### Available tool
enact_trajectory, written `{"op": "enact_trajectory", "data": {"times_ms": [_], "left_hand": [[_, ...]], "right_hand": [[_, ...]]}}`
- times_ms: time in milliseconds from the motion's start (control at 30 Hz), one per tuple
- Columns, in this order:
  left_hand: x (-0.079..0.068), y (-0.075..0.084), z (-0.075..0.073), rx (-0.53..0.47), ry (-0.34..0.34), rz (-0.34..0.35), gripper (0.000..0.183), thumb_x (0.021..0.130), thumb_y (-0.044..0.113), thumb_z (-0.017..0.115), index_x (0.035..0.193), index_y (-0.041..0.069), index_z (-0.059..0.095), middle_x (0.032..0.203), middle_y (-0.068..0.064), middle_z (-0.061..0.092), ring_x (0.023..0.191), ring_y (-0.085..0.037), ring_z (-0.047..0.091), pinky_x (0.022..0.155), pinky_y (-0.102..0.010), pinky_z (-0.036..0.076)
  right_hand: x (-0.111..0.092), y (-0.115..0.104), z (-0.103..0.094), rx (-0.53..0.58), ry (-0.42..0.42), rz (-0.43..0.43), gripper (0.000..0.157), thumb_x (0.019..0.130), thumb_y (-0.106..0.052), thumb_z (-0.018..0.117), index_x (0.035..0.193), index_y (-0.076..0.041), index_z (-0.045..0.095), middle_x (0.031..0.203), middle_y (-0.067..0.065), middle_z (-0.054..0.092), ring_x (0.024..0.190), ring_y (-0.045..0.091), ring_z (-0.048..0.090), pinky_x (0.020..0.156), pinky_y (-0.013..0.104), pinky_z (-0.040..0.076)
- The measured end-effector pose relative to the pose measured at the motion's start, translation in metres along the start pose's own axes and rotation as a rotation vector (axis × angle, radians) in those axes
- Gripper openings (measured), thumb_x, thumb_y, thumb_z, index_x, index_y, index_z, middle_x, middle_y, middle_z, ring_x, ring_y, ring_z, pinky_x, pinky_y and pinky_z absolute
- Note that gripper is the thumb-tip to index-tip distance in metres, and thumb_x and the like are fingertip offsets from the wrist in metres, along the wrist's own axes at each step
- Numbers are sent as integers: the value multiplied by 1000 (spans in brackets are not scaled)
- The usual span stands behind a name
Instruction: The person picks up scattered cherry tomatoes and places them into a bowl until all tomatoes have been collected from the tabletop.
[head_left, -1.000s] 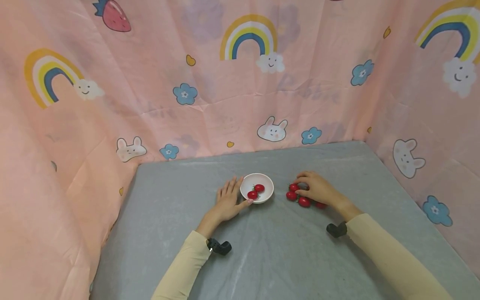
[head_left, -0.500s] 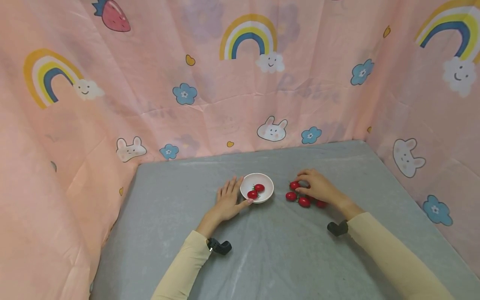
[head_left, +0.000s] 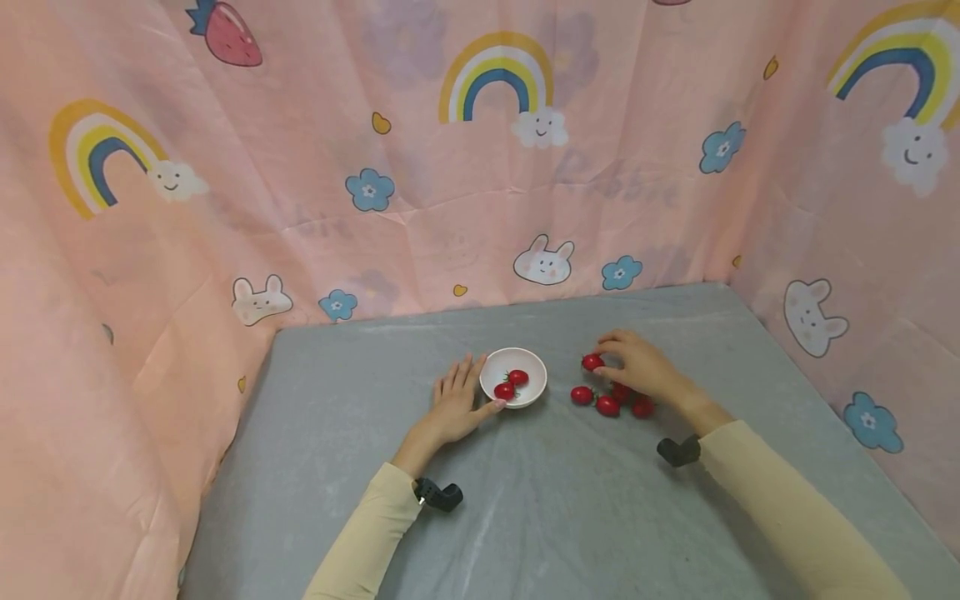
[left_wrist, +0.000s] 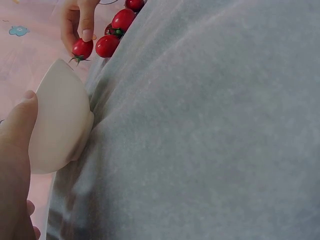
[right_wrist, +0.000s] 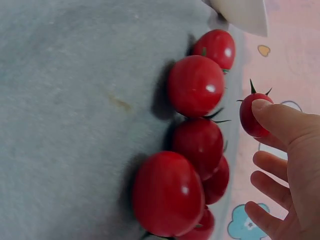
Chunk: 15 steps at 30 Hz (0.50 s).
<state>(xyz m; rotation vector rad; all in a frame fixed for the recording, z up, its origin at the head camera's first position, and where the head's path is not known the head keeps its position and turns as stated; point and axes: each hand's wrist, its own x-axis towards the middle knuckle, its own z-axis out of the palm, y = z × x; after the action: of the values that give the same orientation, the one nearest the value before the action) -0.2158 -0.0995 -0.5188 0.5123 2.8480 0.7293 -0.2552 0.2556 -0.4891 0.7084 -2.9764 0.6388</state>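
My right hand (head_left: 637, 364) pinches one cherry tomato (head_left: 592, 362) between thumb and finger. In the right wrist view that pinched tomato (right_wrist: 252, 115) shows its green stem, clear of the others. My left hand (head_left: 455, 406) rests with straight, spread fingers against the left side of a small white bowl (head_left: 540, 385); its thumb (left_wrist: 22, 120) touches the bowl's outer wall in the left wrist view. Two cherry tomatoes (head_left: 517, 377) lie inside the bowl. Several more cherry tomatoes (head_left: 608, 406) lie in a cluster on the grey cloth, below my right hand.
Grey cloth (head_left: 525, 500) covers the table. Pink patterned curtains (head_left: 300, 200) hang at its back and along both sides. Between the bowl and the tomato cluster lies a short stretch of cloth.
My right hand has lifted the pinched tomato up and away from the cluster, uncovering more of the tomatoes below. The left hand and the bowl have stayed in place.
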Motion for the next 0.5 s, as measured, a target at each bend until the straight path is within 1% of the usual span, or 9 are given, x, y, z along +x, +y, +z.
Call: {"op": "enact_trajectory", "data": {"times_ms": [100, 167, 300, 500], "left_hand": [[0, 0, 0, -7, 7, 6, 91, 93, 66, 51, 161, 26, 6, 169, -11, 6, 155, -38, 6, 119, -66, 7], [0, 0, 0, -7, 2, 3, 91, 92, 67, 50, 161, 27, 5, 169, -11, 5, 155, -38, 6, 120, -65, 6], [0, 0, 0, -7, 6, 7, 91, 92, 67, 50, 161, 27, 5, 169, -11, 6, 155, -39, 6, 119, -66, 7], [-1, 1, 0, -2, 8, 7, 90, 92, 69, 49, 161, 28, 6, 169, -11, 6, 155, -40, 6, 119, -66, 8]], "right_hand": [[1, -2, -6, -4, -3, 5, 40, 89, -28, 74, 121, -6, 69, 133, 20, 59, 125, 40, 51, 106, 61, 42], [2, -4, -10, -7, 0, 4, 40, 89, -29, 74, 121, -6, 69, 133, 20, 58, 126, 40, 50, 106, 61, 42], [5, -6, -17, -16, 12, -16, 40, 89, -28, 74, 122, -6, 69, 135, 20, 58, 128, 40, 49, 107, 60, 41], [9, -14, -26, -24, 5, 4, 41, 89, -28, 74, 124, -7, 68, 136, 20, 57, 130, 40, 48, 106, 61, 42]]}}
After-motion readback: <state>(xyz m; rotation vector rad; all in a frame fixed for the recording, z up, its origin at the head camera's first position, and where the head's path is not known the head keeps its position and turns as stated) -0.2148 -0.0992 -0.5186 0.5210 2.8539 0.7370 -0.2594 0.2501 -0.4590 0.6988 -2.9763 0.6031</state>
